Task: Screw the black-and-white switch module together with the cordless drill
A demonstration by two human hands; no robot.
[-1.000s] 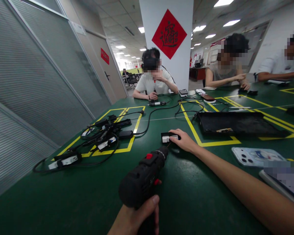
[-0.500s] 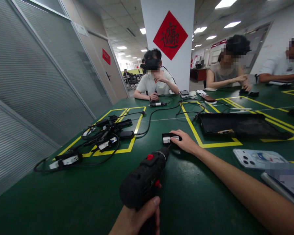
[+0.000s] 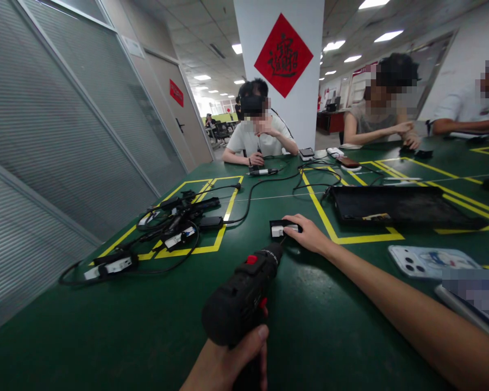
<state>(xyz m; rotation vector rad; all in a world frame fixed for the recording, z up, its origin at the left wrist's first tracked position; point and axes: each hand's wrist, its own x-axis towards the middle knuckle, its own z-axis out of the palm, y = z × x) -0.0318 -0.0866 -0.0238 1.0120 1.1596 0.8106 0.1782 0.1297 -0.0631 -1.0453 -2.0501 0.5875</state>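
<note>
head view: grasping a black drill (image 3: 242, 293) in the left hand (image 3: 222, 359), pointing away and slightly rightward at a small black-and-white part (image 3: 277, 231) on the bench (image 3: 330, 315). pinching that part at its right end with the right hand (image 3: 305, 234), the nearer one. lies lengthwise left to right, across the line of the drill bit (image 3: 283, 240), just past its tip; cannot tell if touching.

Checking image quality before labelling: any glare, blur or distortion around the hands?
Head view: left hand and right hand look fairly sharp; the dark drill loses detail. Head view: pale sheen on the table beside the right forearm, which looks stretched, likely by a wide lens; ceiling lights are blown out.
</note>
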